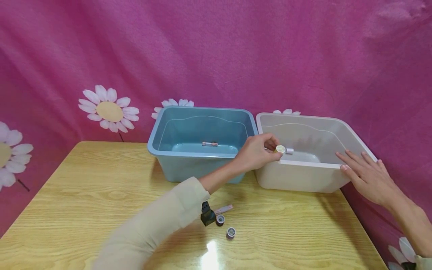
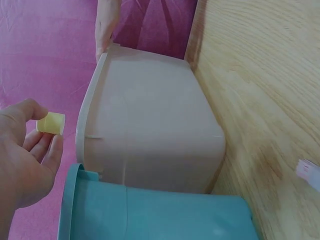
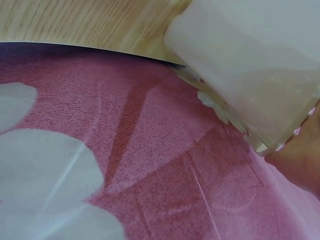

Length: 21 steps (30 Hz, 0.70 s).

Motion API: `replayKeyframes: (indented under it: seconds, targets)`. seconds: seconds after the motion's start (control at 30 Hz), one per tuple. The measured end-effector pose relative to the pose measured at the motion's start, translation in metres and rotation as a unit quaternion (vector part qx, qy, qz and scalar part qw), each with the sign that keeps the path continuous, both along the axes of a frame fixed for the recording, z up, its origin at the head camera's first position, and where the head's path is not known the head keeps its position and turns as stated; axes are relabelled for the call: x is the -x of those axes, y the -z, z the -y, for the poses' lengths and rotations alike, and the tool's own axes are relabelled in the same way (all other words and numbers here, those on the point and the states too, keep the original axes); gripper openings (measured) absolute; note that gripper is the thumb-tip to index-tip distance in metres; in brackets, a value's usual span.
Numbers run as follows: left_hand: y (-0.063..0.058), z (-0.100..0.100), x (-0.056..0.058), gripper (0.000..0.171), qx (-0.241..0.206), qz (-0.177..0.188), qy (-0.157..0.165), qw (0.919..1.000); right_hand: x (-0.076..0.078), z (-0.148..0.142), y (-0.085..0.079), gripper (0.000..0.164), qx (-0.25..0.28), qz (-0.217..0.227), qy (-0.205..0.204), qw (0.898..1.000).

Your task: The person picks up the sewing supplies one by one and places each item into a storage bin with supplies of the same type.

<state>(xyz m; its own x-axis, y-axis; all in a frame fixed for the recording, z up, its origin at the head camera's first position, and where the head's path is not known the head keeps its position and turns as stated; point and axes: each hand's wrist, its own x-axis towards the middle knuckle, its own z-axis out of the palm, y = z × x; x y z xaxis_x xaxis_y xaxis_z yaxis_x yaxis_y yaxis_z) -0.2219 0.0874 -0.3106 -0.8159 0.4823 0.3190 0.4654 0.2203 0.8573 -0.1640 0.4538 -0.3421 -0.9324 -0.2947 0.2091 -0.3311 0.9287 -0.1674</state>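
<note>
My left hand [image 1: 258, 152] pinches a small yellow cup-shaped piece [image 1: 280, 149] with a pale rim between thumb and fingers. It holds the piece above the near left part of the white bin [image 1: 303, 180]. In the left wrist view the same yellow piece [image 2: 51, 123] lies sideways at the fingertips. My right hand [image 1: 366, 176] rests on the white bin's right front rim, its fingers spread and fairly straight. Inside that bin lies a small pale cylinder [image 1: 289, 150]. The right wrist view catches only part of the right hand [image 3: 297, 155] against the rim.
A blue bin [image 1: 199, 165] stands left of the white one, with a small pink-and-white strip [image 1: 210, 144] inside. On the wooden table [image 1: 84, 195] lie another pink strip [image 1: 224, 209] and two small dark cup-shaped pieces [image 1: 231, 233] [image 1: 220, 220]. A pink flowered cloth [image 1: 202, 56] hangs behind.
</note>
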Motion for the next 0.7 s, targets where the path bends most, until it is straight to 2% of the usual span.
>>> replayKeyframes:
  seconds: [0.23,0.47,0.7]
  targets:
    - [-0.002,-0.019,0.011,0.015,-0.009,-0.01,0.019,0.9997,0.001,0.0,0.001,0.049,0.001,0.006,-0.001,1.0]
    - [-0.008,-0.036,0.021,0.016,0.026,-0.032,0.016,0.999,0.002,-0.001,0.001,0.049,0.004,0.01,0.002,1.0]
    - [-0.011,-0.049,0.034,0.013,0.057,-0.034,0.006,0.9977,0.003,-0.001,0.001,0.05,0.004,0.009,-0.002,1.0]
